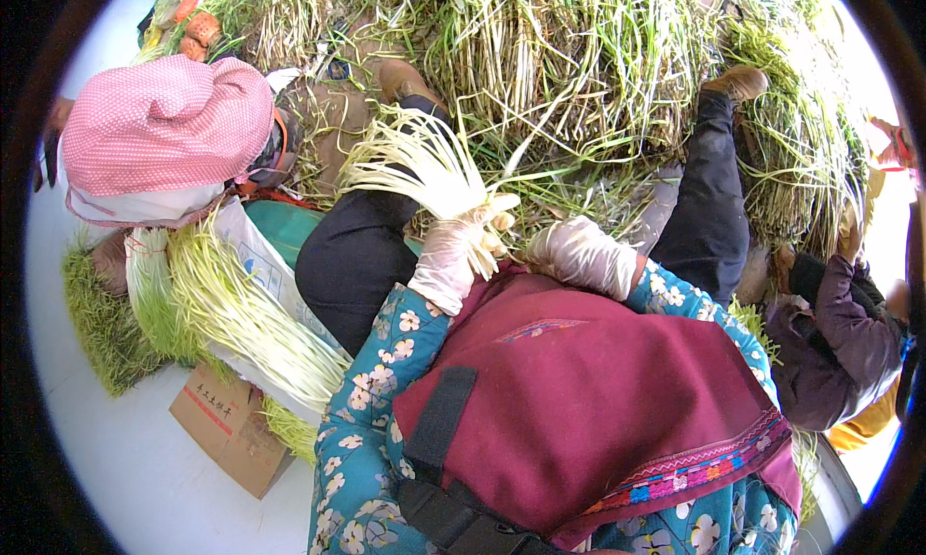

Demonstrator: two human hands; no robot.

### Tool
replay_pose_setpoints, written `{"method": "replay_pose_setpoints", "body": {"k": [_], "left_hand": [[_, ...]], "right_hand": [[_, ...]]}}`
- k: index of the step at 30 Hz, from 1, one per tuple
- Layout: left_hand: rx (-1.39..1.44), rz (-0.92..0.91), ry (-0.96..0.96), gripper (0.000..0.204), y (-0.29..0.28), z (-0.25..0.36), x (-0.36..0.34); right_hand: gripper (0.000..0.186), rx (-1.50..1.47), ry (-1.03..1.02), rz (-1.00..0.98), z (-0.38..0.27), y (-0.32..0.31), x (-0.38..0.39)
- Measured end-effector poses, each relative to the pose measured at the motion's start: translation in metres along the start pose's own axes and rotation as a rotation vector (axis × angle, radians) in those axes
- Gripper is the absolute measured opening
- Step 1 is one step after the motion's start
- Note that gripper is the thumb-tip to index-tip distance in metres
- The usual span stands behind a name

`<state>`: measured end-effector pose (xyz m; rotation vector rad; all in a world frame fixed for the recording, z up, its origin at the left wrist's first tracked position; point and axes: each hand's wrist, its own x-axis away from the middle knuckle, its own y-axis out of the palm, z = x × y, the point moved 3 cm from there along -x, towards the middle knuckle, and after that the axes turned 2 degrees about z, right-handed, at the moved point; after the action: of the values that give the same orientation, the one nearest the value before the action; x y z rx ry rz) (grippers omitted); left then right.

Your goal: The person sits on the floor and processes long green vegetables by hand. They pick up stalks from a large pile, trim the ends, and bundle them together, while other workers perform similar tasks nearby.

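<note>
My gloved left hand (pixel 458 249) is closed around the stalks of a bunch of pale yellow chives (pixel 410 164). The loose leaf ends fan out to the upper left, over my left leg. Close by on the right, my gloved right hand (pixel 581 254) is bent down at my lap. Its back faces up and its fingers are mostly hidden, so whether it holds anything does not show. Beside my left thigh lies a long pile of pale chives (pixel 256 309) on a white sheet (pixel 253 246).
Large heaps of green, untrimmed chives (pixel 569 58) cover the ground ahead, between and beyond my feet. A person in a pink head covering (pixel 169 126) sits at left, another in a dark purple jacket (pixel 837 348) at right. A cardboard box (pixel 230 422) stands at lower left.
</note>
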<state>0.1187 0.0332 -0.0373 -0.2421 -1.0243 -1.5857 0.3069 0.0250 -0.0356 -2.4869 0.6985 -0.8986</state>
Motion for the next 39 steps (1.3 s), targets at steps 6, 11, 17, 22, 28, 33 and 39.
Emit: {"method": "replay_pose_setpoints", "body": {"k": [6,11,17,22,28,33,39], "left_hand": [[-0.083,0.000,-0.032,0.034,0.001,0.001,0.005],[0.057,0.020,-0.049,0.018,0.006,-0.007,0.000],[-0.070,0.083,0.017,0.016,0.001,-0.014,-0.003],[0.047,0.036,0.011,0.014,0.000,-0.014,-0.004],[-0.050,0.221,0.047,0.013,-0.002,-0.005,0.000],[0.192,0.126,0.056,0.026,-0.007,0.006,0.000],[0.328,0.058,0.073,0.025,-0.021,0.027,0.009]], "right_hand": [[0.054,-0.917,0.010,-0.100,-0.001,-0.019,-0.008],[0.056,-1.138,-0.193,0.188,-0.009,-0.033,-0.025],[0.019,-1.226,0.051,0.281,-0.022,-0.021,-0.038],[0.011,-1.432,0.039,0.359,-0.022,-0.021,-0.035],[0.013,-0.854,0.062,0.582,-0.016,-0.020,-0.032],[0.016,-0.190,-0.010,0.719,-0.015,-0.022,-0.014],[0.014,0.226,-0.011,0.499,0.029,0.008,-0.008]]}}
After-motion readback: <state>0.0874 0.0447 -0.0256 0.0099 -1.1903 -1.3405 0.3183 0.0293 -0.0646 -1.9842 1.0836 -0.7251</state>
